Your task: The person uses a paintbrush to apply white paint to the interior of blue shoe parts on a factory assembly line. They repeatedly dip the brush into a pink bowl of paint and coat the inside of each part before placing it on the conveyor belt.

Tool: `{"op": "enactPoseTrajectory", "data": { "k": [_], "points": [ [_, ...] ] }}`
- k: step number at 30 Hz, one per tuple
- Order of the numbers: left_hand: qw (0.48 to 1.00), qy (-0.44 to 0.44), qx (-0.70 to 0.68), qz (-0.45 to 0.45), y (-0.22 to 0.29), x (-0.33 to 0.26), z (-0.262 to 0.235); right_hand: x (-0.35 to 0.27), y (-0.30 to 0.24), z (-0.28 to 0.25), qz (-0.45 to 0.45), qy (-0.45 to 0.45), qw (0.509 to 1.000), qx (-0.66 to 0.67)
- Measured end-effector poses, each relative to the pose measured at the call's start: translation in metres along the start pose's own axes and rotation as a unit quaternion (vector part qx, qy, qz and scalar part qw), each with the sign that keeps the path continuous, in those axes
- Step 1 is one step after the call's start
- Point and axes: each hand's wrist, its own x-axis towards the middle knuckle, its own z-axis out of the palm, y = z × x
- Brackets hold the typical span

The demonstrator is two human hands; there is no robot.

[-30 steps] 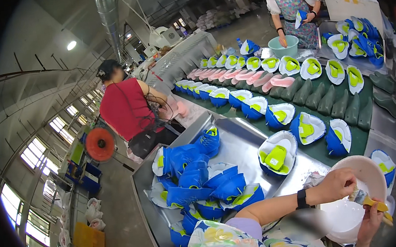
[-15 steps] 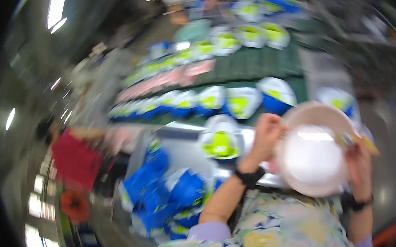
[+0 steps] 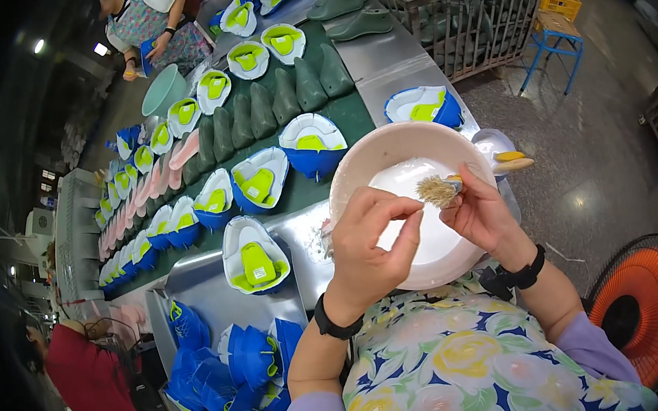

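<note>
A pale pink basin [image 3: 352, 160] with white liquid [image 3: 420, 248] in it sits close in front of me. Over it my right hand [image 3: 482, 218] grips a brush [image 3: 438, 191], its tan bristles turned to the left. Beside the bristle tips, my left hand [image 3: 376, 244] has thumb and forefinger pinched together; anything between them is too small to make out. Left of the basin stands a blue and white shoe upper [image 3: 254, 252] with a lime-green lining. Another shoe upper [image 3: 424, 107] rests just beyond the basin's far rim.
Shoe uppers, dark green shoe lasts [image 3: 287, 98] and pink foot-shaped pieces [image 3: 185, 149] line the green belt [image 3: 275, 143]. Blue uppers fill a metal tray [image 3: 273, 282] at left. A small bowl [image 3: 489, 142] with yellow-handled tools adjoins the basin. An orange fan [image 3: 647, 302] stands right.
The view has swung and sharpened. My hands, earlier at opposite sides of the basin, are now close together above it, the brush between them.
</note>
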Motion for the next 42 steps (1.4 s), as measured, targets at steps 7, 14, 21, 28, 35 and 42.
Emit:
{"op": "enactPoseTrajectory", "data": {
  "k": [7, 14, 21, 28, 35, 42],
  "points": [
    [0.997, -0.008, 0.057, 0.049, -0.009, 0.005, 0.012, 0.003, 0.003, 0.001, 0.006, 0.001, 1.0, -0.013],
    [0.993, 0.013, 0.108, 0.045, -0.012, 0.002, 0.015, 0.005, 0.003, -0.004, -0.024, -0.001, 0.999, -0.041],
    [0.988, 0.023, 0.146, 0.048, -0.013, 0.0, 0.018, 0.002, 0.006, -0.004, -0.062, 0.002, 0.995, -0.076],
    [0.978, 0.052, 0.183, 0.08, -0.022, -0.003, 0.02, 0.0, 0.01, 0.0, -0.104, -0.005, 0.987, -0.122],
    [0.973, 0.084, 0.195, 0.089, -0.028, -0.005, 0.019, -0.01, 0.009, 0.014, -0.146, -0.017, 0.975, -0.167],
    [0.969, 0.096, 0.213, 0.078, -0.048, -0.008, 0.017, -0.007, 0.025, 0.015, -0.224, -0.034, 0.95, -0.214]
  ]
}}
